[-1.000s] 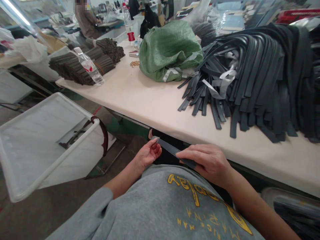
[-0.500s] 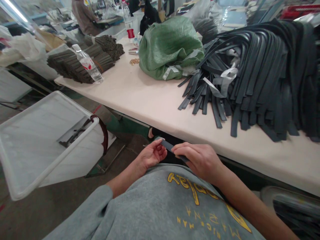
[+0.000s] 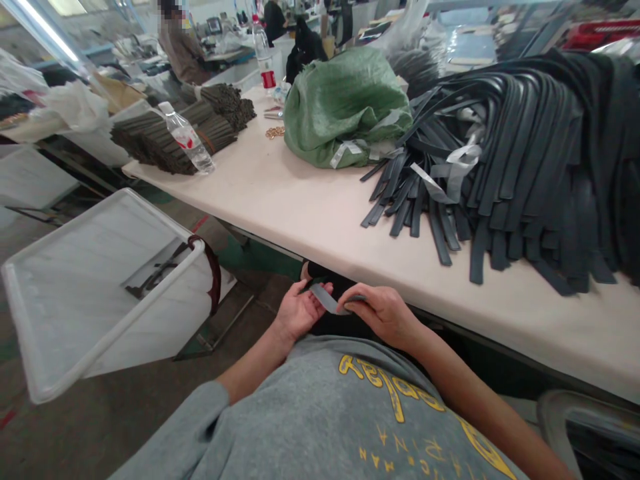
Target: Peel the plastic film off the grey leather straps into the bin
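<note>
A short stretch of dark strap [image 3: 325, 299] spans the gap between my two hands, in front of my body and just below the table edge. Its paler grey side faces up. My right hand [image 3: 383, 312] pinches the strap between thumb and fingers, and the strap bends where it is gripped. My left hand [image 3: 299, 312] is palm up, with loosely curled fingers around the other end and the thumb beside it. Many similar black straps [image 3: 520, 153] lie heaped on the table to the right, with a whitish tie [image 3: 453, 175] among them.
On the pale table [image 3: 300, 200] are a green woven sack [image 3: 345, 110], a bundle of dark strips [image 3: 165, 137], a plastic bottle [image 3: 187, 140] and a gold chain [image 3: 275, 133]. A white bin [image 3: 75, 360] stands at left. A person [image 3: 180, 47] is in the background.
The strap has turned so its paler side shows, and it now bends at my right hand. My left hand has opened a little, its thumb moving off the strap's upper face. The view has shifted slightly.
</note>
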A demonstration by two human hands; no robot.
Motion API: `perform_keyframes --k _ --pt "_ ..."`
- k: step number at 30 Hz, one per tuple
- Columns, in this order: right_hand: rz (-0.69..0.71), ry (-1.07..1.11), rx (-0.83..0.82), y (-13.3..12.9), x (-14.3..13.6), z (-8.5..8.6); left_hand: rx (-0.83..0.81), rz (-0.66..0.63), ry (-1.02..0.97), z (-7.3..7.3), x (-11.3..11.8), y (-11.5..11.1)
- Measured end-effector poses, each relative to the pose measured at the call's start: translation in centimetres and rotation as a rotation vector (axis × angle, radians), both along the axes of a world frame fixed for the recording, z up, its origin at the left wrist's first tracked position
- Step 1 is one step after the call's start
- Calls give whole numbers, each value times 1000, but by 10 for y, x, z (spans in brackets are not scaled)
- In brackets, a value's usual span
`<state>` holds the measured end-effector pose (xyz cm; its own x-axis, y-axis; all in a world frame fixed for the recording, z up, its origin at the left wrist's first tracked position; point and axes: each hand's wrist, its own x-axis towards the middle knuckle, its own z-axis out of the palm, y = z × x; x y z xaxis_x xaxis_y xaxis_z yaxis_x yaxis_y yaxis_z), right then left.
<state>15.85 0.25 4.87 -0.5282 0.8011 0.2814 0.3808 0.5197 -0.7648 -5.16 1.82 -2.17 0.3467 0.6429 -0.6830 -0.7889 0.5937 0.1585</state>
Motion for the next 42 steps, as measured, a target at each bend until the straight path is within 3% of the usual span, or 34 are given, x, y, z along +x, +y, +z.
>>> perform_keyframes --k 5,8,10,13,17,21,24,26,30,34,37,42 --pt "196 9 -188 -24 37 32 -128 416 386 -29 -53 48" --pt "222 24 -296 -32 50 32 -50 558 511 -26 -78 56" --pt "189 69 -355 -29 51 27 43 588 565 -18 -82 49" --pt "91 213 -418 -15 45 23 358 399 663 -4 -72 31" --pt "-39 473 -402 14 36 25 785 -62 758 16 -45 9" --pt "-85 612 -375 38 37 28 950 -511 728 33 -15 1" --pt "-82 704 -311 38 46 32 1027 -762 699 42 6 1" --pt "-120 748 -247 27 51 36 1085 -823 694 49 20 3" --pt "-310 705 -79 -8 51 46 1233 -743 716 69 50 8" --pt "-403 618 2 -36 55 48 1338 -773 884 80 87 8" --pt "-482 632 -1 -58 75 49 1454 -872 921 74 114 0" --pt "-709 656 136 -107 109 57 1565 -1231 666 51 148 -19"
